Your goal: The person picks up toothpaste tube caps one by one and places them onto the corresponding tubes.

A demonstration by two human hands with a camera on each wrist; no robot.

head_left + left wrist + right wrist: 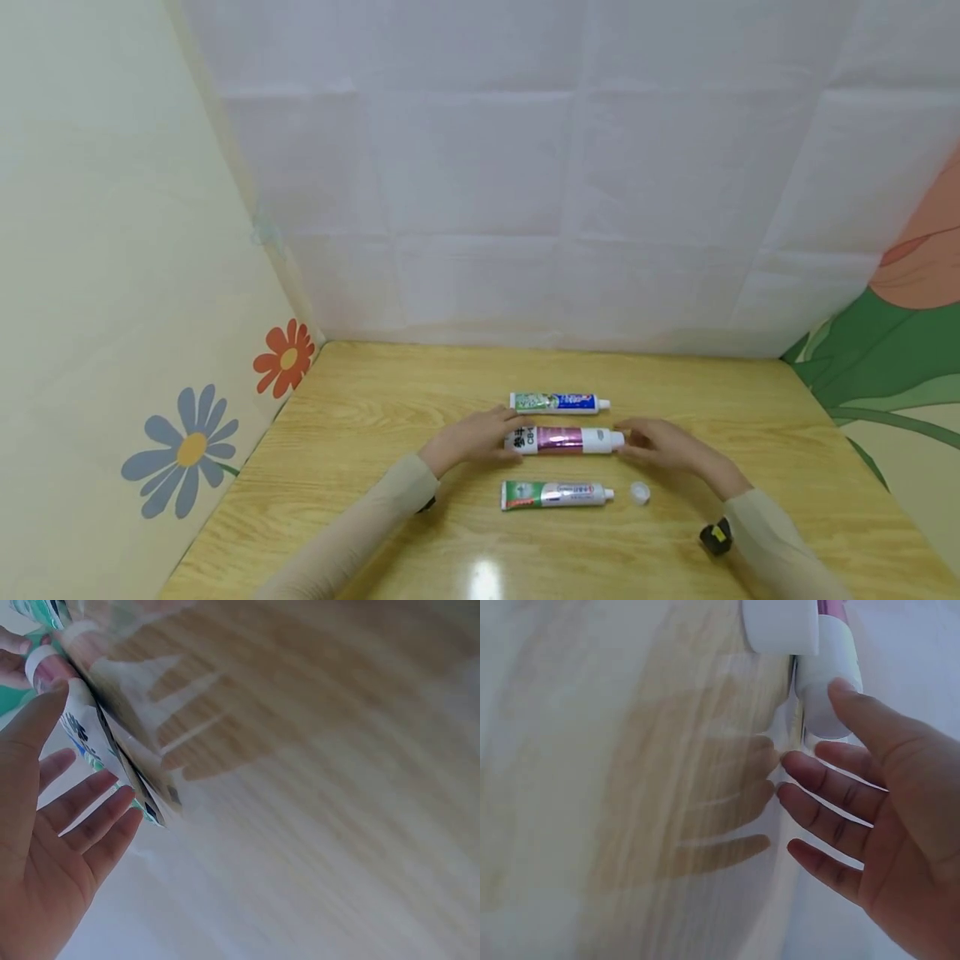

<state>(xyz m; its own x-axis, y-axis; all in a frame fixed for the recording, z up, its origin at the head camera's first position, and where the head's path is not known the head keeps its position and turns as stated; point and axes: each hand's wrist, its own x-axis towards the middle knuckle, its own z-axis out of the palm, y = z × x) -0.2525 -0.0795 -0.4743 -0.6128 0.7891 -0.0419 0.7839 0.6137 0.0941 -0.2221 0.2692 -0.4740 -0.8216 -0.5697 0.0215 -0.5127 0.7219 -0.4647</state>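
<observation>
Toothpaste tube (564, 440), smooth and metallic pink at its middle with white ends, lay along the wood-grained tabletop (375, 400) between the two hands. Its broad, matte white cap (829, 679) tapered in a step. The left hand (474, 437) stood at the lettered tail with its fingers spread and nearly straight; the right hand (670, 446) was at the cap, its fingers loosely bent and apart, thumb overlapping the plastic. Whether either pressed firmly could not be told.

Beyond it lay a shiny green-and-blue tube (555, 403); nearer lay a green-and-white tube (558, 495) with a narrow nozzle, and beside that a round, translucent cap (640, 493).

The left hand covered part of the lettering, and the small print was illegible. In the right wrist view, a white shape (781, 626) cut by the top edge was hard to identify, and glossy reflections of fingers blurred the grain.
</observation>
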